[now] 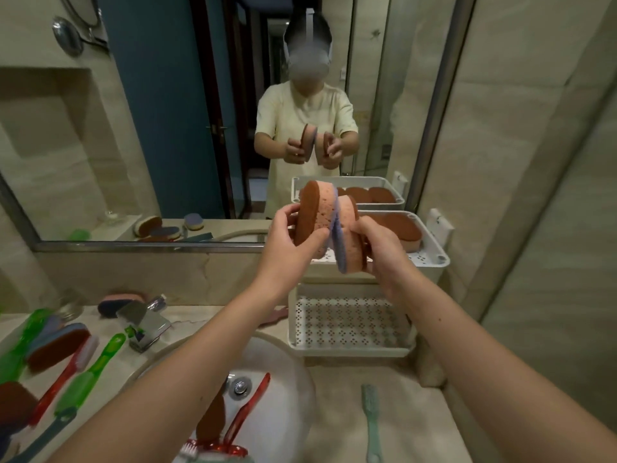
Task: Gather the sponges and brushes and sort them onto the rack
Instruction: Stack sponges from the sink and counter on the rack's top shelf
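- Judged the task well short of halfway.
- Found a row of brown sponges [400,228] already lying in the upper tier of the white rack [434,259], centre right of the frame, hard against the mirror [167,128].
- Saw no brush on the rack yet, neither on that tier nor on the lower tier [350,322] below it.
- Counted plenty left to gather on the desk [334,396]:
  - at lower left, a green brush [100,359], a red brush [61,379] and a blue-backed sponge [56,345];
  - behind the faucet [147,322], a pink sponge [117,300];
  - at lower right, a pale teal brush [371,419].
- Noted in the sink [287,362], bottom centre, a second red brush [248,406] and a dark sponge [212,414].
- Gripped in the left hand [293,235], centre of the frame, a brown-faced sponge [310,215] stood on edge, with fingers and thumb curled round its lower rim.
- Gripped in the right hand [377,248], just beside it, a purple-backed sponge [350,242], likewise on edge, with fingers wrapped round its side.
- Pressed the two held sponges together face to face, raised in front of the rack's upper tier and clear of the desk.
- Judged the step in hand as pairing these two before setting them beside the row in the upper tier.
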`<action>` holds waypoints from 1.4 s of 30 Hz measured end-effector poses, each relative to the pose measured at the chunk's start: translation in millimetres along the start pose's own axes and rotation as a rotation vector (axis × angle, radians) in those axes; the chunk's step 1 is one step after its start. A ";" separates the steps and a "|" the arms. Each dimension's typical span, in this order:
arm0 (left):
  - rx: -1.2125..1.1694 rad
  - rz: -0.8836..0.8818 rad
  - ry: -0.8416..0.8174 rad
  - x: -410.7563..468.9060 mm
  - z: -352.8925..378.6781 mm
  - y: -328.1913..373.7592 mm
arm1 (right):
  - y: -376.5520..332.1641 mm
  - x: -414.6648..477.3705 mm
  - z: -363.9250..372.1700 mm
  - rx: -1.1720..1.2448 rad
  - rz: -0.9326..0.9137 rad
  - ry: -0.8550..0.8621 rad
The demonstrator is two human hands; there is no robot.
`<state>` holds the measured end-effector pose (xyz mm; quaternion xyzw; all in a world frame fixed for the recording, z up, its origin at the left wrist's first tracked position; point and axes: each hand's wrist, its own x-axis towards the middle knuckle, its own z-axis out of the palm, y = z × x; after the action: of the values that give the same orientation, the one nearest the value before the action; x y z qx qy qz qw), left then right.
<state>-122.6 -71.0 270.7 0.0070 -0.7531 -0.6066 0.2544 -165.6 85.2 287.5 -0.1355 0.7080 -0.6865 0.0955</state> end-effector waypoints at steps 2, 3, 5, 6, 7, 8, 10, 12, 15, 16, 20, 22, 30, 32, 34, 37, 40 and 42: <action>0.055 0.015 -0.029 6.1 14.4 2.0 | 2.9 3.9 -16.6 -0.035 -0.039 0.048; 0.078 0.023 -0.046 8.7 20.8 2.0 | 5.2 7.0 -23.7 -0.037 -0.059 0.094; 0.116 0.043 -0.073 12.9 31.8 0.3 | 8.2 11.9 -35.3 -0.059 -0.111 0.185; 0.146 0.055 -0.078 14.4 35.6 -1.2 | 10.0 14.1 -40.5 -0.102 -0.143 0.218; 0.198 0.073 -0.078 16.0 38.4 -3.5 | 12.0 16.1 -45.9 -0.168 -0.172 0.245; 0.270 0.099 -0.079 17.6 40.9 -6.1 | 14.0 18.1 -51.8 -0.255 -0.200 0.262; 0.433 0.156 -0.091 20.7 44.2 -13.3 | 20.0 22.6 -61.8 -0.486 -0.246 0.269; 0.602 0.185 -0.096 22.3 46.3 -19.7 | 25.8 26.0 -67.4 -0.763 -0.249 0.283; 0.835 0.207 -0.104 23.4 48.9 -27.0 | 29.4 31.3 -66.4 -1.032 -0.226 0.250; 0.884 0.206 -0.104 23.4 49.8 -27.8 | 29.7 33.0 -65.5 -1.056 -0.231 0.237; 1.030 0.156 -0.140 25.0 54.0 -23.8 | 31.6 37.1 -64.7 -1.140 -0.258 0.188; 1.067 0.100 -0.173 25.7 55.0 -22.0 | 32.8 38.5 -64.3 -1.120 -0.237 0.174; 1.083 0.024 -0.306 17.5 61.0 -32.9 | 49.7 29.8 -56.7 -1.021 -0.229 0.152; 1.069 0.066 -0.335 15.2 58.9 -34.6 | 52.8 27.5 -57.1 -1.017 -0.233 0.156; 1.056 0.090 -0.362 14.0 55.8 -33.8 | 54.5 25.3 -57.4 -1.034 -0.241 0.163; 0.974 0.164 -0.289 9.6 51.1 -30.8 | 56.1 20.6 -53.7 -0.968 -0.328 0.203; 0.752 0.236 -0.147 -2.2 44.3 -27.2 | 58.3 10.7 -44.0 -0.808 -0.466 0.216; 0.624 0.267 -0.071 -12.9 36.6 -25.2 | 62.9 -0.1 -33.6 -0.743 -0.553 0.205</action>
<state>-133.2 -40.3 237.8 -0.0354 -0.9052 -0.3082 0.2906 -180.1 118.3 226.0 -0.2755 0.8489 -0.3961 -0.2159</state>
